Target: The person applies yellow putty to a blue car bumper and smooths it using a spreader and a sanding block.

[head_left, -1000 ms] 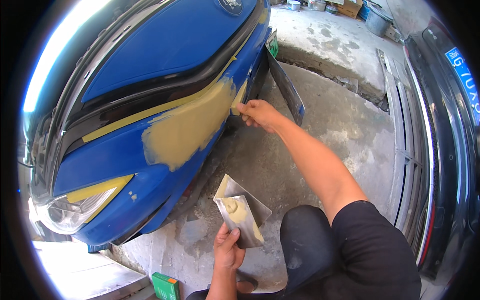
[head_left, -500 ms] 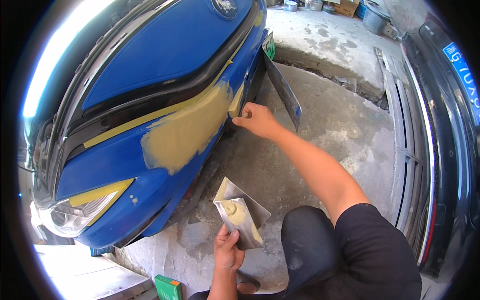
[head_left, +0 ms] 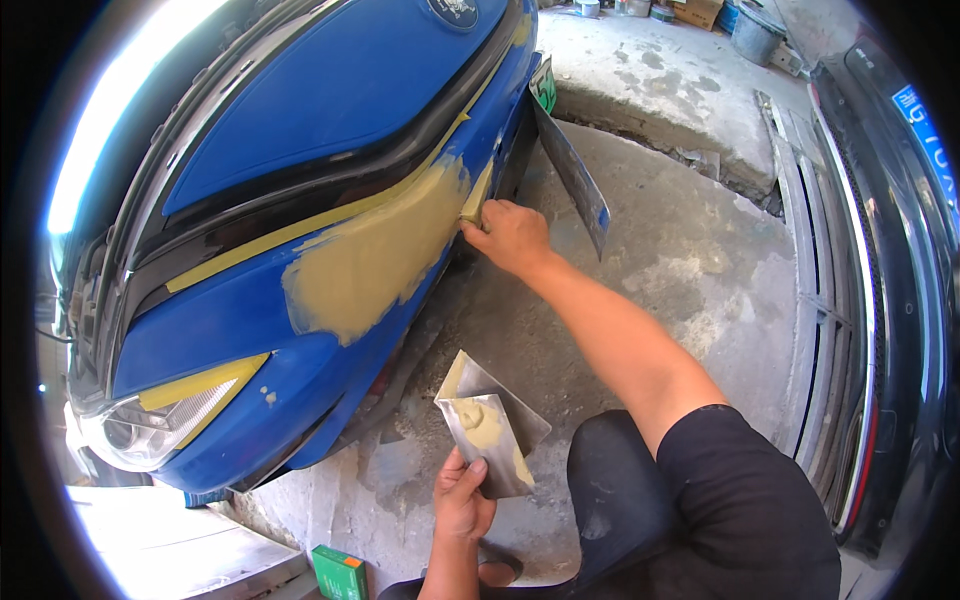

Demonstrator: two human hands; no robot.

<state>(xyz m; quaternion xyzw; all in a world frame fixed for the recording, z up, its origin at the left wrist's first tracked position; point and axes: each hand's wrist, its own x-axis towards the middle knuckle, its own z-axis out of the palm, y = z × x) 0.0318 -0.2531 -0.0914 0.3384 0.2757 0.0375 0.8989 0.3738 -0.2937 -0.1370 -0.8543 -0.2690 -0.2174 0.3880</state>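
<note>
My left hand (head_left: 466,500) is closed around a pair of flat metal putty spreaders (head_left: 505,468), thumb on top. The front plate carries a lump of yellowish putty (head_left: 478,424); the other sticks out behind it. My right hand (head_left: 515,240) reaches forward to the blue car bumper (head_left: 240,285), fingers pinched at the lower end of a short yellow strip of masking tape (head_left: 478,195). Beside that tape a broad, smeared patch of putty (head_left: 375,255) covers the blue paint. Some fingertips of my right hand are hidden.
Longer masking tape (head_left: 290,238) edges the black trim, and more borders the headlight (head_left: 135,428). A licence plate (head_left: 572,170) juts from the bumper. A dark car (head_left: 900,300) stands at right. A green box (head_left: 340,574) lies at lower left; a bucket (head_left: 757,36) stands far back.
My right hand has shifted slightly, its fingers now up against the tape's lower end, which looks lifted. My left hand and the spreaders moved a little to the right.
</note>
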